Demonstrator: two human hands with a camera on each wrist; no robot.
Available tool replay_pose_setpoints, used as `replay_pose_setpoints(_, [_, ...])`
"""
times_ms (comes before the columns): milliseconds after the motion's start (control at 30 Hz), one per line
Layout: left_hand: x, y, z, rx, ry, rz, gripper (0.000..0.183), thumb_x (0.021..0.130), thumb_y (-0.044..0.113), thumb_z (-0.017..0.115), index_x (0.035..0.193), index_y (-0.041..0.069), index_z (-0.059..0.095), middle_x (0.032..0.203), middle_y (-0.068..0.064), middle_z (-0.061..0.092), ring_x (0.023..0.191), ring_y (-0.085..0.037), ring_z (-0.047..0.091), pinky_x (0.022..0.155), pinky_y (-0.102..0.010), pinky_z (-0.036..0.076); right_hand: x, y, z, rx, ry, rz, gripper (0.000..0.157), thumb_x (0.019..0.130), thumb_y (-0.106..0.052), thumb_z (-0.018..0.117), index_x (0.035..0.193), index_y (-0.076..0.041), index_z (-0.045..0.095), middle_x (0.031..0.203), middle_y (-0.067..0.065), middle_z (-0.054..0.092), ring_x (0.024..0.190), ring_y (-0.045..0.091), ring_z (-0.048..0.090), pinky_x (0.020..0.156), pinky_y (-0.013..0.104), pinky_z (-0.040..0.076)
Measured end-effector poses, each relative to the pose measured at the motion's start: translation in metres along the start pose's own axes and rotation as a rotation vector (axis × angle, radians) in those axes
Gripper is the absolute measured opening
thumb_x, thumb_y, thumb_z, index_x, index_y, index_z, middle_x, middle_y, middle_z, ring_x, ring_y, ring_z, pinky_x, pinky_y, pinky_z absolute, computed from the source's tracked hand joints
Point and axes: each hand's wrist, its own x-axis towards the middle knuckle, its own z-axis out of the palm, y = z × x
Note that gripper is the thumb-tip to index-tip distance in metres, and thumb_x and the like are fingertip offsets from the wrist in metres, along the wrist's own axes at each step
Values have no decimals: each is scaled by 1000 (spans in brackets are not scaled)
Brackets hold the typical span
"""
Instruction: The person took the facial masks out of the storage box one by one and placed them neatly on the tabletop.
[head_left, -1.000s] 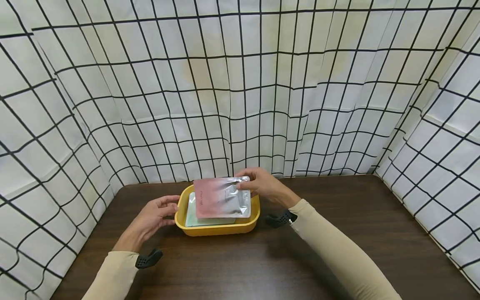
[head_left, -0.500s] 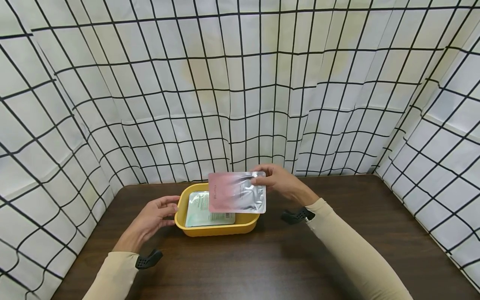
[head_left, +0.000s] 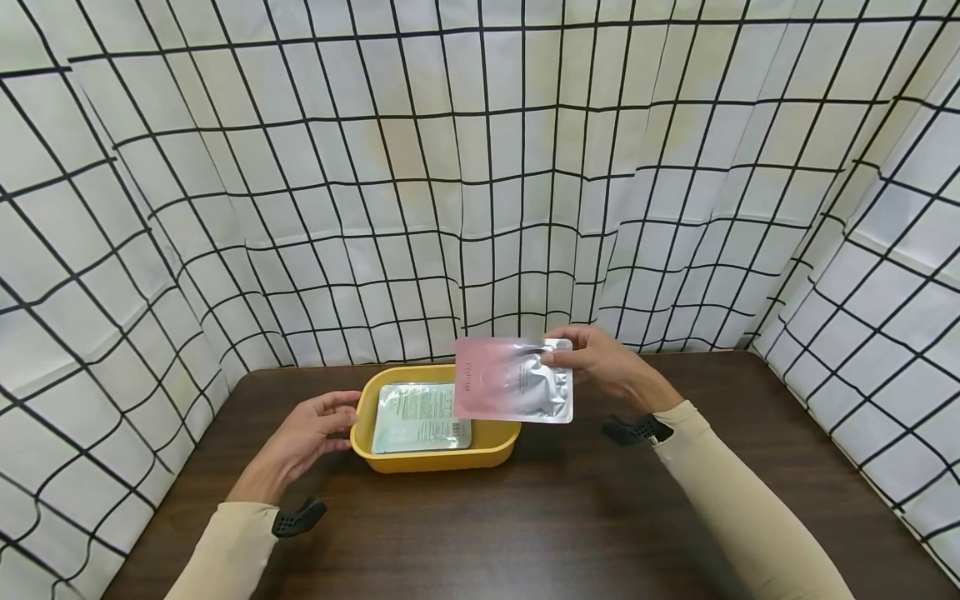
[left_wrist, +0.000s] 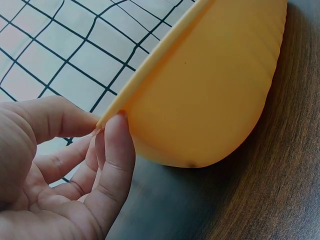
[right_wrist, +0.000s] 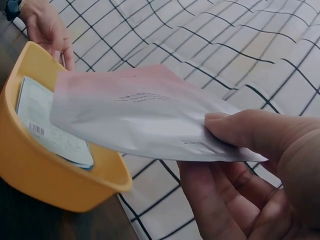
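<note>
My right hand [head_left: 611,367] pinches a pink and silver foil sachet [head_left: 495,383] by its silver end, thumb on top and fingers beneath. The sachet is held up over the right end of a yellow plastic tub [head_left: 442,461] and hides part of its far rim. Inside the tub lies a pale green sachet [head_left: 416,417] with printed text and a barcode, and the right wrist view shows its layered edge [right_wrist: 82,164]. At the tub's left end my left hand [head_left: 303,433] pinches the rim [left_wrist: 145,75] between thumb and fingertips.
The tub stands on a dark brown wooden table [head_left: 465,533], near its back edge. White curtains with a black grid [head_left: 495,192] enclose the table at the back and both sides. A black wrist strap device [head_left: 637,429] sits under my right wrist.
My right hand has moved right and slightly up with the pink and silver sachet, uncovering more of the pale green sachet. My left hand and the tub have stayed in place.
</note>
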Motion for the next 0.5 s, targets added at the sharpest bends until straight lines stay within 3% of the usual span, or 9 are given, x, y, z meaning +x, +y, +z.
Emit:
replay_pose_setpoints(333, [0, 0, 1, 2, -1, -1, 57, 102, 16, 60, 153, 2, 39, 131, -19, 59, 103, -24, 61, 83, -34, 59, -14, 6, -26, 14, -10, -4, 21, 97, -9, 67, 117, -6, 64, 100, 8, 72, 84, 20, 72, 75, 41, 61])
replay_pose_setpoints(500, [-1, 0, 0, 2, -1, -6, 58, 102, 17, 61, 153, 2, 38, 136, -20, 57, 105, -25, 60, 84, -34, 59, -23, 11, -39, 30, 25, 7, 19, 97, -8, 67, 116, -7, 64, 101, 6, 72, 84, 19, 71, 74, 39, 60])
